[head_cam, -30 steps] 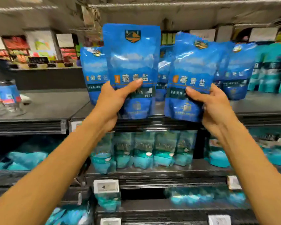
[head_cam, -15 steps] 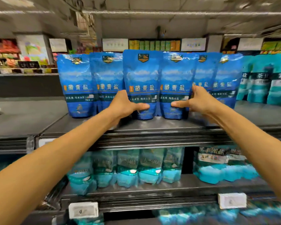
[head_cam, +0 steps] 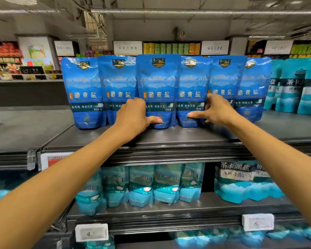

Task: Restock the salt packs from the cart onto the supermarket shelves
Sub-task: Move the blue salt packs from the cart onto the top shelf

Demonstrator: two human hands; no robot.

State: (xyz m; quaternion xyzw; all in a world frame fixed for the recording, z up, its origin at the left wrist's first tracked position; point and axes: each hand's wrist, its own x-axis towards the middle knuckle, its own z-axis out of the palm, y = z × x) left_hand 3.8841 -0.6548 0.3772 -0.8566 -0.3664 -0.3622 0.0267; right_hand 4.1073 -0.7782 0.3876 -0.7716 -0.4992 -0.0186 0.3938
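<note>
Nearest, 2 white price tags (head_cam: 91, 232) on the lower rail, teal salt bags (head_cam: 142, 186) above. On the top shelf (head_cam: 169, 139), left hand (head_cam: 133, 117) gripping the left edge of the centre blue salt pack (head_cam: 158, 90), thumb across its base, fingers curled behind; right hand (head_cam: 216, 110) pinching the next blue pack (head_cam: 191, 90), thumb in front, fingers wrapped round its right edge. Both packs standing upright, bases on the shelf, apparently steadied so the row of 6 faces forward. Cart nowhere in view. Farther off, aisle signs (head_cam: 127, 48).
</note>
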